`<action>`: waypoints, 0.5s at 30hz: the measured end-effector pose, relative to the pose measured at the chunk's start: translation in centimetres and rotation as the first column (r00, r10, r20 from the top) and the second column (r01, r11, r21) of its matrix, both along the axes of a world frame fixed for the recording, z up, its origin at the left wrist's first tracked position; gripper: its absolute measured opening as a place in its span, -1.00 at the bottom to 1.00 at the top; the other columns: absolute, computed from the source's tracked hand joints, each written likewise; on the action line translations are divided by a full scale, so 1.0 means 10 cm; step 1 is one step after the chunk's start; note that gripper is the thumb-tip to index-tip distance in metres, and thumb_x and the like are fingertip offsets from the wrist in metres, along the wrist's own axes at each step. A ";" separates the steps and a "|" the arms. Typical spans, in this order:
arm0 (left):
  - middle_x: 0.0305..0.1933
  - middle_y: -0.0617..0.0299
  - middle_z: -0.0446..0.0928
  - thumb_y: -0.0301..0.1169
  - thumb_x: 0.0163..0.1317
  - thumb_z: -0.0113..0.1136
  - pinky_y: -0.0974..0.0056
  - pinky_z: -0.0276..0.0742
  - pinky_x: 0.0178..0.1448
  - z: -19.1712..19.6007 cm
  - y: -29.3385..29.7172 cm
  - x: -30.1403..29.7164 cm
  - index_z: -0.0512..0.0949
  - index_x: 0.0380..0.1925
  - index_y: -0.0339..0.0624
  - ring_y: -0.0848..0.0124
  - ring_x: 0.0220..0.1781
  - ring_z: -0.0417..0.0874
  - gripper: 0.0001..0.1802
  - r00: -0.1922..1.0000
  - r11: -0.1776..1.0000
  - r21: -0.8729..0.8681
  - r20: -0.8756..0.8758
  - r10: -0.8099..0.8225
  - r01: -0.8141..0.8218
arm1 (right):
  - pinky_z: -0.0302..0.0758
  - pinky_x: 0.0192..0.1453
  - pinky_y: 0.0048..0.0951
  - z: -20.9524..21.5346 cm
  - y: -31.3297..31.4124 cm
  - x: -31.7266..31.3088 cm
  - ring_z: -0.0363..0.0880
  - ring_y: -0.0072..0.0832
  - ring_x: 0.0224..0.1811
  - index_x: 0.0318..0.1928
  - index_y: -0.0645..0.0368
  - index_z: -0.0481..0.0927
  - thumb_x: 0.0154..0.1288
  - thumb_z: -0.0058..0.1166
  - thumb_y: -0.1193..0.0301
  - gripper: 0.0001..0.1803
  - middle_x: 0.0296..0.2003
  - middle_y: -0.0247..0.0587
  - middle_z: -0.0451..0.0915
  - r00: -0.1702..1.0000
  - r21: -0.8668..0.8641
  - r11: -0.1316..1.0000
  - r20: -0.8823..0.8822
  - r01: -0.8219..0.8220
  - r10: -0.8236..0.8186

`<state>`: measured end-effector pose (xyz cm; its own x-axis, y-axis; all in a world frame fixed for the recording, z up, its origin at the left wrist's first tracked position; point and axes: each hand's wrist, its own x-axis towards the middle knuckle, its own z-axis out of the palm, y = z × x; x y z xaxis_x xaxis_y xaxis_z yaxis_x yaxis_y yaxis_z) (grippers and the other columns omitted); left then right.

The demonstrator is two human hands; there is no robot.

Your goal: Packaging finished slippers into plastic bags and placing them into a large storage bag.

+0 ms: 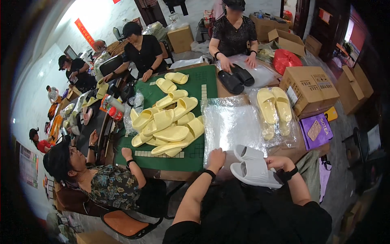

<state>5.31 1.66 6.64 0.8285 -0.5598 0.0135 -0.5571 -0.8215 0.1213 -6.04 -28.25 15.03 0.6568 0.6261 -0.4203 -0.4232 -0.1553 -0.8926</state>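
The right hand is half hidden behind the white slippers, fingers clamped on the upper one. The ribbed, open-toed pair lies at the bench's near edge. The left hand presses flat, fingers together, on clear bags.

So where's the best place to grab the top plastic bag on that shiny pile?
Probably its near edge, from the person's own side. The plastic bags lie flat in a stack, so only an edge can be pinched, and the left hand already rests there while the right hand holds the white slippers.
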 end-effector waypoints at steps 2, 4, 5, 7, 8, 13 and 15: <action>-0.37 0.17 0.42 -0.40 0.07 -0.06 0.19 0.35 -0.20 -0.04 0.08 0.03 0.42 -0.33 -0.12 0.24 -0.26 0.45 -0.85 0.983 0.994 -0.060 0.163 -0.079 0.089 | 0.33 -0.16 -0.62 0.07 0.02 0.00 0.37 -0.66 -0.24 -0.10 0.35 0.50 0.02 -0.01 0.59 -0.65 -0.26 -0.41 0.52 1.000 0.006 1.000 -0.018 0.004 -0.004; -0.38 0.17 0.42 -0.40 0.09 -0.06 0.18 0.34 -0.22 0.06 0.06 0.07 0.40 -0.35 -0.13 0.24 -0.29 0.45 -0.88 0.973 0.983 -0.172 0.227 -0.028 0.069 | 0.32 -0.17 -0.63 0.20 0.06 0.01 0.36 -0.67 -0.24 -0.10 0.35 0.50 0.02 -0.01 0.59 -0.65 -0.26 -0.41 0.52 0.999 0.011 1.000 -0.041 0.020 -0.020; -0.39 0.17 0.41 -0.40 0.12 -0.06 0.18 0.34 -0.24 0.12 0.04 0.10 0.39 -0.37 -0.14 0.24 -0.31 0.45 -0.90 0.958 0.958 -0.282 0.285 0.028 0.056 | 0.31 -0.27 -0.66 0.30 0.10 0.02 0.36 -0.70 -0.33 -0.12 0.33 0.51 0.03 -0.02 0.59 -0.68 -0.34 -0.44 0.51 0.995 0.019 0.999 -0.093 0.037 -0.035; -0.39 0.16 0.42 -0.40 0.14 -0.07 0.18 0.34 -0.25 0.34 -0.06 0.13 0.38 -0.38 -0.15 0.22 -0.33 0.45 -0.91 0.962 0.955 -0.296 0.269 0.056 0.028 | 0.30 -0.38 -0.68 0.27 0.06 -0.02 0.36 -0.73 -0.42 -0.15 0.32 0.52 0.04 -0.02 0.59 -0.71 -0.43 -0.47 0.51 0.987 0.022 0.997 -0.144 0.068 -0.064; -0.38 0.15 0.42 -0.41 0.17 -0.07 0.18 0.34 -0.26 0.41 -0.11 0.15 0.38 -0.39 -0.16 0.21 -0.34 0.45 -0.92 0.963 0.951 -0.309 0.254 0.087 -0.004 | 0.21 -0.51 -0.69 0.09 0.00 -0.04 0.29 -0.77 -0.54 -0.22 0.28 0.54 0.06 -0.02 0.57 -0.78 -0.54 -0.52 0.45 0.972 0.057 0.995 -0.226 0.077 -0.062; -0.37 0.04 0.42 -0.13 0.12 0.09 0.10 0.39 -0.24 0.40 -0.14 0.24 0.37 -0.39 -0.25 0.11 -0.31 0.46 -0.64 0.994 0.900 -0.434 0.072 0.082 -0.043 | -0.09 -0.76 -0.69 0.19 0.28 0.06 0.04 -0.84 -0.81 -0.43 0.18 0.56 0.13 0.01 0.49 -0.93 -0.77 -0.65 0.23 0.960 0.248 0.969 -0.268 -0.013 0.081; -0.33 0.01 0.42 -0.28 0.08 0.11 0.09 0.40 -0.21 0.39 -0.13 0.22 0.36 -0.32 -0.26 0.07 -0.27 0.46 -0.71 0.999 0.920 -0.392 -0.052 -0.011 -0.011 | -0.05 -0.75 -0.68 0.13 0.30 0.10 0.08 -0.82 -0.79 -0.49 0.16 0.55 0.15 0.03 0.44 -0.88 -0.77 -0.62 0.25 0.927 0.246 0.966 -0.336 -0.084 0.167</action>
